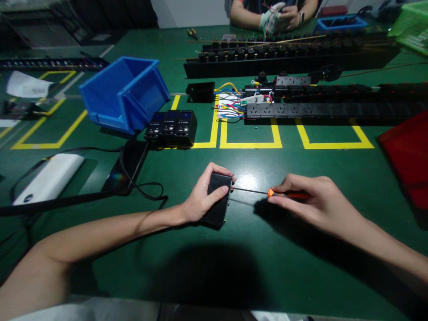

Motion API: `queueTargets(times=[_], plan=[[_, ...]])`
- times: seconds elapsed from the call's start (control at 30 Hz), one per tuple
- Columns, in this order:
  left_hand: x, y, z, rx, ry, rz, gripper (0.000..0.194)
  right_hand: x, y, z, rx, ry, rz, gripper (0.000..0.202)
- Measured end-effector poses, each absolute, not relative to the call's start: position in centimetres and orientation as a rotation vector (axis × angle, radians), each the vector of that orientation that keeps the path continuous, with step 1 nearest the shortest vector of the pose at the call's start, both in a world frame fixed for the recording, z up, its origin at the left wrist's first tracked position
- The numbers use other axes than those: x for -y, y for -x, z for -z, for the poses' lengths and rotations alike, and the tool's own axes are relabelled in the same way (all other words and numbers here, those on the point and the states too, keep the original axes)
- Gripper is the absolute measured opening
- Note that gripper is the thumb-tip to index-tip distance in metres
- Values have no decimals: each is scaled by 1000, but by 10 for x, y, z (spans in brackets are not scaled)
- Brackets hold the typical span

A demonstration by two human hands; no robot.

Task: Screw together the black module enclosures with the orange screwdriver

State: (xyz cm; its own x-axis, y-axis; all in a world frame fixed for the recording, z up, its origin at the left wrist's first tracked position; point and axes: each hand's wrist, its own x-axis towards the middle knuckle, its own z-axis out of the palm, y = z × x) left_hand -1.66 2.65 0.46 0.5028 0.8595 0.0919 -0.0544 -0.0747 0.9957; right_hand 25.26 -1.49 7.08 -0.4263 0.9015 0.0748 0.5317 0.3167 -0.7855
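Note:
My left hand [202, 198] is closed around a flat black box [217, 206], with the thumb across its top face. Small metal parts stick out along the box's right edge. In my right hand [309, 198] is a screwdriver [270, 193] with an orange and black handle, pinched between thumb and fingers. Its thin shaft points left, and the tip meets the right edge of the box near my left fingertips. Whether the tip sits in a screw is too small to tell.
Beyond my hands stand several black modules [179, 127] and a blue bin [123, 96]. Black socket strips [301, 111] with loose wires lie at the right. A white power bank [50, 178] and a phone [125, 167] with cables lie left. A co-worker's gloved hand [272, 18] holds wires across the table.

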Motion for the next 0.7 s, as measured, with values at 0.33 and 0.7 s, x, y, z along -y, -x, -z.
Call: queueTargets(times=[0.33,0.7], plan=[[-27,17,-4,-757,-1493,-882,31,4,-248,-69,1499,1475,-1685,30],[-28,16,-5,-764,-1460,-884,32,12,-257,-62,2471,899,-272,12]])
